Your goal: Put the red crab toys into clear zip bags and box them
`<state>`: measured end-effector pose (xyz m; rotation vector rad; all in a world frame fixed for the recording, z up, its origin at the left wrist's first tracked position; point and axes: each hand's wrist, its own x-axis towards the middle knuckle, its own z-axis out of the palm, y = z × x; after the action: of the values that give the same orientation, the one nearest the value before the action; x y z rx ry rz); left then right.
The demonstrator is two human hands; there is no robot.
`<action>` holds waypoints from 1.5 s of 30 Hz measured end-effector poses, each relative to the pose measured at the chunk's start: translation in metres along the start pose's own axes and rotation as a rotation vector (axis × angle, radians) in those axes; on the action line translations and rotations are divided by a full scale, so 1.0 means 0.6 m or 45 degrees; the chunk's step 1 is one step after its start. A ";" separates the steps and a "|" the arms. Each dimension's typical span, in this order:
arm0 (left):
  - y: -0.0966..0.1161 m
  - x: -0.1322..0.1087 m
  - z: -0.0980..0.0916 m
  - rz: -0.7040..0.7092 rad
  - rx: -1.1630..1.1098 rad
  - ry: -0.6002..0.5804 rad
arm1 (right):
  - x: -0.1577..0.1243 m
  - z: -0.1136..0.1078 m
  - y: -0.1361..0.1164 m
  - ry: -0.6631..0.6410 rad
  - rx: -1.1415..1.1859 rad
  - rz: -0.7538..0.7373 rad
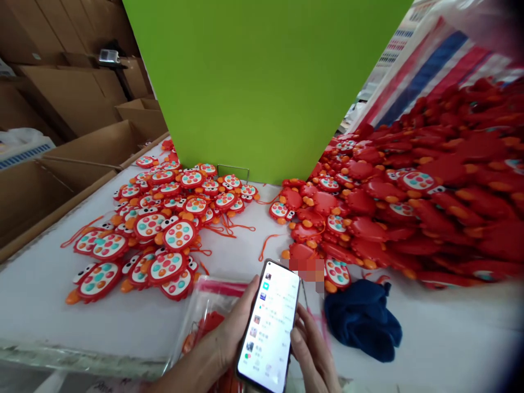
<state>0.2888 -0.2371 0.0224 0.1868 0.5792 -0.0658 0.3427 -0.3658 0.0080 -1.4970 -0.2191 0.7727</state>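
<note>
A lit smartphone (270, 327) is held upright near the table's front edge, its screen showing a list of rows with small icons. My left hand (235, 322) wraps its left edge, with most of the fingers hidden behind it. On the right side, my right hand (313, 344) grips the phone's edge, thumb in front and fingers curled beside it. Beneath my left forearm lies a clear plastic bag (196, 297) with red and orange things inside. Left of the phone is a pile of red crab-shaped toys (180, 234) with coloured dots, big eyes and orange cords.
A large heap of the same red toys (368, 202) fills the right side, many face down. A dark blue cloth (364, 319) lies right of my hands. A tall green panel (262, 87) stands at the back. Open cardboard boxes (90, 142) line the left edge.
</note>
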 end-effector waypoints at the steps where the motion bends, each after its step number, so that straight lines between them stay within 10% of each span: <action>1: 0.000 0.001 -0.001 0.004 0.004 -0.003 | 0.000 0.003 -0.001 -0.002 0.035 -0.006; 30: -0.013 -0.002 -0.004 -0.085 0.346 0.153 | 0.016 0.034 -0.042 0.097 0.213 0.244; 39: -0.002 -0.006 -0.003 -0.134 0.307 0.088 | 0.117 -0.217 -0.034 0.662 -1.097 -0.485; 45: 0.002 0.010 0.024 -0.098 0.185 0.255 | 0.141 -0.278 0.041 0.422 -1.398 -0.428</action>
<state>0.3014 -0.2386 0.0309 0.3148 0.7818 -0.1653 0.4950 -0.4543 -0.0600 -2.4924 -0.6946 0.0660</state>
